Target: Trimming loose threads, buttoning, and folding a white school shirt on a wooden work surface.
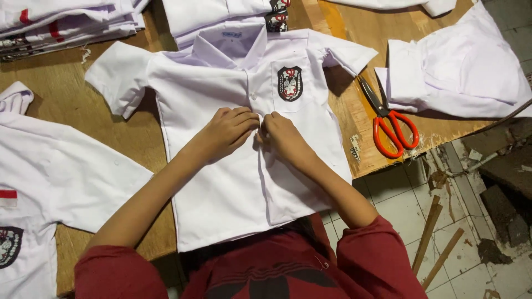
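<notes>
A small white short-sleeved shirt (210,182) lies face up on the wooden table (72,105), collar away from me, with a dark crest badge (290,83) on its chest pocket. My left hand (230,130) and my right hand (281,135) meet at the shirt's front placket, mid-chest. The fingers of both pinch the fabric edges there. The fingertips hide whatever sits between them.
Red-handled scissors (390,124) lie on the table right of the shirt. Folded white shirts are stacked at the back left (61,22) and back centre (216,14). Another white shirt (50,182) lies at the left, more white cloth (460,66) at the right. Tiled floor (399,205) with wooden sticks (429,232) shows beyond the table edge.
</notes>
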